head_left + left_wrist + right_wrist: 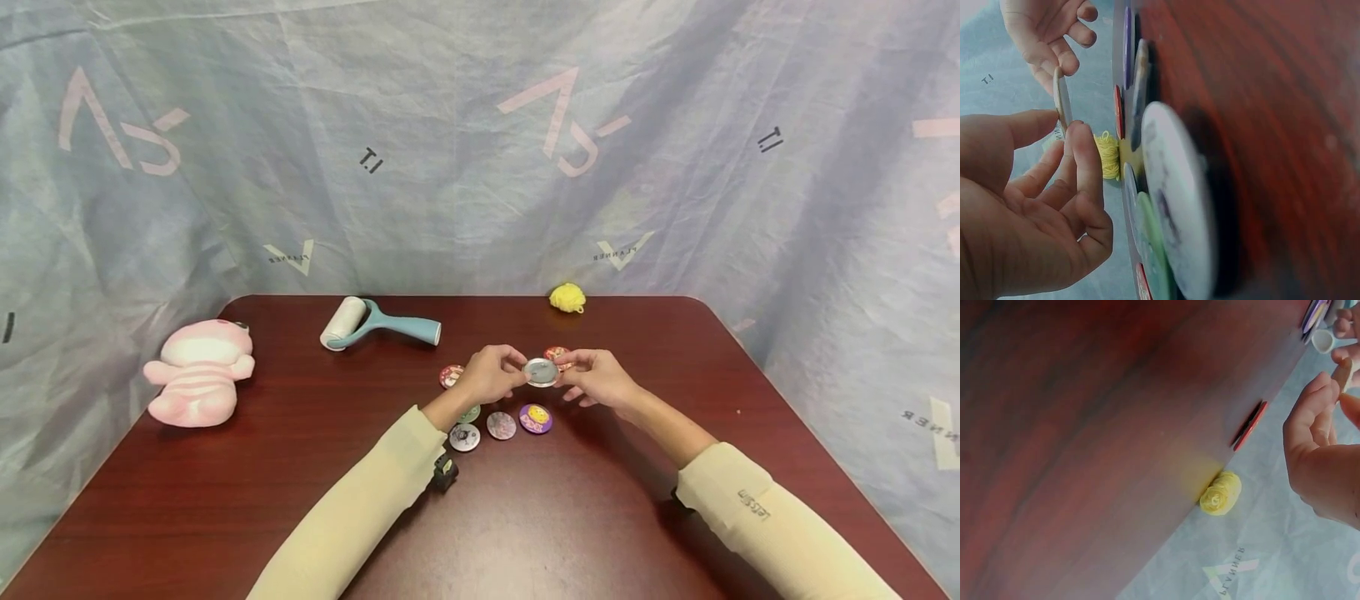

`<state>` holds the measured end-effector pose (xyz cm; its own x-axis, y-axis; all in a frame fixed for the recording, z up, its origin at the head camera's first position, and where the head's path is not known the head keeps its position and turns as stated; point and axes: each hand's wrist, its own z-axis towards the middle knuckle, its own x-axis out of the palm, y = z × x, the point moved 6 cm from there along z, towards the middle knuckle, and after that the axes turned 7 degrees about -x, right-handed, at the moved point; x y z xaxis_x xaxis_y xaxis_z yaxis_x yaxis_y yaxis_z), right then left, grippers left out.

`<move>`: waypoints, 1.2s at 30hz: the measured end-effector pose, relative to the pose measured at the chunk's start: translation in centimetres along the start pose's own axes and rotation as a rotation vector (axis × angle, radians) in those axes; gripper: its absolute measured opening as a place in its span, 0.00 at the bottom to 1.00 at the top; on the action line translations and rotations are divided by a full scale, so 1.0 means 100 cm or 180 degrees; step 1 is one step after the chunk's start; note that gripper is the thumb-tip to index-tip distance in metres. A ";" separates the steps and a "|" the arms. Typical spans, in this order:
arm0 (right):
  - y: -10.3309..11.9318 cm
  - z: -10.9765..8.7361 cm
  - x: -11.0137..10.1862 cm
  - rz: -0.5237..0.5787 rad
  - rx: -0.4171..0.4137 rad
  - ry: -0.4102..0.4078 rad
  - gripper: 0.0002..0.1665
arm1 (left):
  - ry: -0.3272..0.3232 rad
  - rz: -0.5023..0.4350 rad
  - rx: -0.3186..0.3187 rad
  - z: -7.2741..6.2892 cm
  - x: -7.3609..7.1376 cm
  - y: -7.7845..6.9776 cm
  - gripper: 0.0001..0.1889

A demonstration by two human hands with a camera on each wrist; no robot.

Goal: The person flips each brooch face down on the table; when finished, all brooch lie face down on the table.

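Between both hands, raised over the table, is a round pin-back badge [542, 372] with its silvery back facing the head camera. My left hand [492, 373] pinches its left edge between thumb and fingers. On the opposite edge, my right hand [602, 380] pinches it too. Edge-on, the badge [1062, 97] looks thin and pale in the left wrist view. Below the hands lie a purple badge [536, 419], a pinkish badge [501, 426], a white badge with a dark drawing [464, 437] and a partly covered green badge [470, 413].
Red badges lie beyond the hands, one at left [451, 377] and one partly hidden at right [556, 356]. Farther back are a blue-handled lint roller [386, 323] and a yellow pom-pom-like ball [567, 298]. A pink plush toy [201, 375] lies at the table's left edge.
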<state>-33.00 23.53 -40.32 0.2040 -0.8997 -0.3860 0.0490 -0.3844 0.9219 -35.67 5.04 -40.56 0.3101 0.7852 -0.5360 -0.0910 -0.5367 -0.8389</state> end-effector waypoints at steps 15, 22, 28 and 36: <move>-0.012 -0.004 -0.005 -0.0224 0.0286 0.0113 0.26 | 0.0072 0.0640 0.0085 0.004 0.012 -0.012 0.12; -0.022 -0.009 -0.010 -0.0242 0.0412 0.0135 0.29 | 0.0193 0.0784 0.0055 0.007 0.020 -0.018 0.13; -0.025 -0.012 -0.015 -0.0316 0.0483 0.0165 0.30 | 0.0213 0.0934 0.0004 0.010 0.025 -0.023 0.13; -0.029 -0.012 -0.018 -0.0414 0.0455 0.0303 0.27 | 0.0275 0.1114 0.0036 0.011 0.033 -0.027 0.10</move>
<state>-32.31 26.51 -42.30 0.2969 -0.8196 -0.4900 -0.0570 -0.5274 0.8477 -35.49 9.40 -40.14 0.3372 0.5253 -0.7813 -0.2162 -0.7645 -0.6073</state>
